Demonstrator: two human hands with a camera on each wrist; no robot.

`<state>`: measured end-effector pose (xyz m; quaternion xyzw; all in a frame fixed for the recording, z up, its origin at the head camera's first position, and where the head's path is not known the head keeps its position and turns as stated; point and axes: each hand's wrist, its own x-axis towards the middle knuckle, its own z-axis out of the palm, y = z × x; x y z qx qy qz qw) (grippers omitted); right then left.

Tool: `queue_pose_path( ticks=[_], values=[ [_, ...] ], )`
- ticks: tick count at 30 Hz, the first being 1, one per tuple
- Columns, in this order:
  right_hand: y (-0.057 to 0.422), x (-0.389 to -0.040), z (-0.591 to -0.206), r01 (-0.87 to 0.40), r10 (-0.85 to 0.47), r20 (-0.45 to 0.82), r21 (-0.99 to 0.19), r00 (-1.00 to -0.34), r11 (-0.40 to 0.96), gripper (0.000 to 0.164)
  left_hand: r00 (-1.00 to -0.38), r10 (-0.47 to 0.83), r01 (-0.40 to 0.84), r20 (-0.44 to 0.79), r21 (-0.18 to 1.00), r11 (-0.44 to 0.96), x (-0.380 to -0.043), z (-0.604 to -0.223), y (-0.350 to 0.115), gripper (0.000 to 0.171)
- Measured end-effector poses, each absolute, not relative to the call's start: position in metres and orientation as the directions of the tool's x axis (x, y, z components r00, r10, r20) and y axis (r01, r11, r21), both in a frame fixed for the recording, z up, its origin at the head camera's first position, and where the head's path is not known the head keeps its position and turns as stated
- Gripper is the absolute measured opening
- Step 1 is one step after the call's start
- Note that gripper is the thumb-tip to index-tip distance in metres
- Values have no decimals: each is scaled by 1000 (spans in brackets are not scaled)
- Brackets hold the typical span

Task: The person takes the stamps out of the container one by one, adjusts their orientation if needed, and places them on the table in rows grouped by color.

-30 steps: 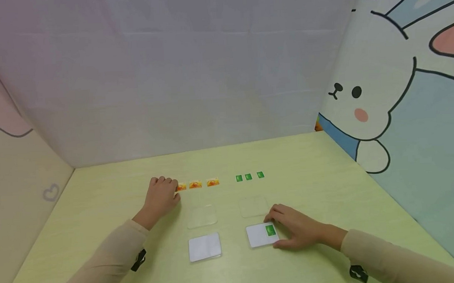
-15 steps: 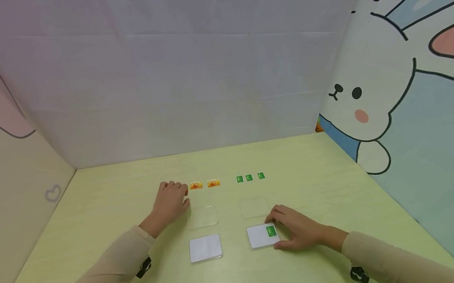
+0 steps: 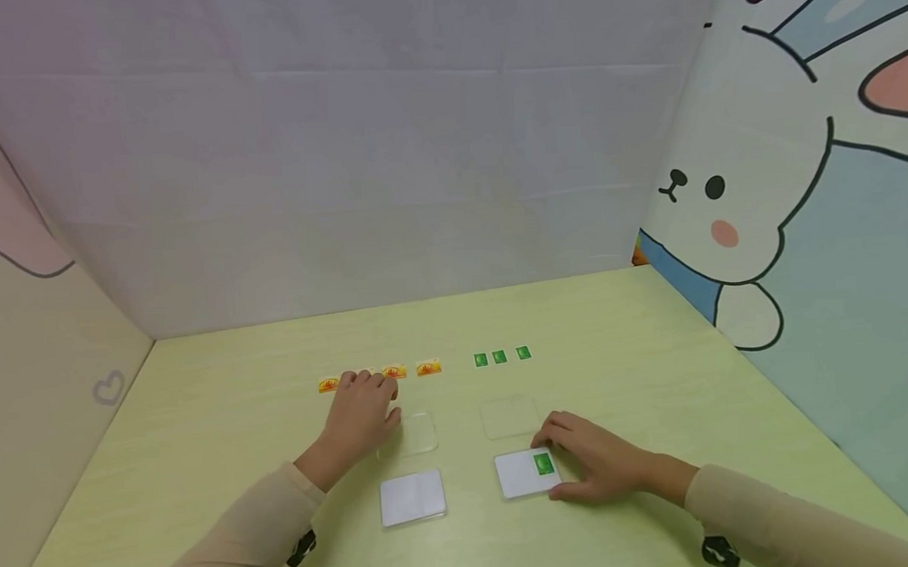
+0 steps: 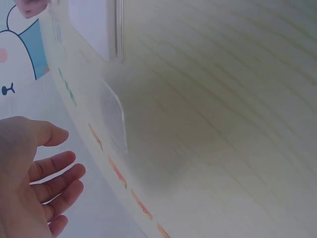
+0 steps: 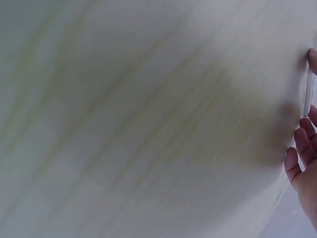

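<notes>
My left hand (image 3: pixel 361 416) hovers over the left clear plate (image 3: pixel 422 435), fingers loosely bent and holding nothing in the left wrist view. It partly covers that plate and one of several small orange picture pieces, such as this orange piece (image 3: pixel 428 367). At the right, my right hand (image 3: pixel 591 458) holds a white card (image 3: pixel 519 475) by its right side, thumb at the near corner and fingers at the far one. A green square piece (image 3: pixel 543 464) lies on that card near its right edge. In the right wrist view, the right-hand fingers (image 5: pixel 303 144) meet the card's edge.
Another white card (image 3: pixel 412 498) lies on a clear plate at the left front. Behind the held card lies a second clear plate (image 3: pixel 509 417). Three green squares (image 3: pixel 499 357) form a row farther back. Fabric walls enclose the table (image 3: pixel 652 352).
My left hand has moved right and slightly nearer, from the left end of the orange row to above the left clear plate. The leftmost orange piece now shows. My right hand stays put.
</notes>
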<state>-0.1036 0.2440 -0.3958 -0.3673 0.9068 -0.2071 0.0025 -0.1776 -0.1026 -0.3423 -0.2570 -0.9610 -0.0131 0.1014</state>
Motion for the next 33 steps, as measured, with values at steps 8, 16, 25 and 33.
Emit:
queue_pose_path(
  ticks=[8,16,25,33],
  values=[
    [244,-102,-397,-660,-666,138,-384,-733,646,50,-833,521,532,187,11,847,-168,-343,-91,12],
    [244,-103,-397,-667,-669,149,-382,-728,640,51,-816,547,559,187,17,829,-163,-344,-81,15],
    [244,-104,-396,-672,-671,158,-376,-724,637,50,-812,559,567,169,1,824,-156,-346,-72,14],
    [244,-104,-397,-687,-678,181,-375,-713,622,50,-809,567,575,158,10,818,-150,-345,-61,14]
  ],
)
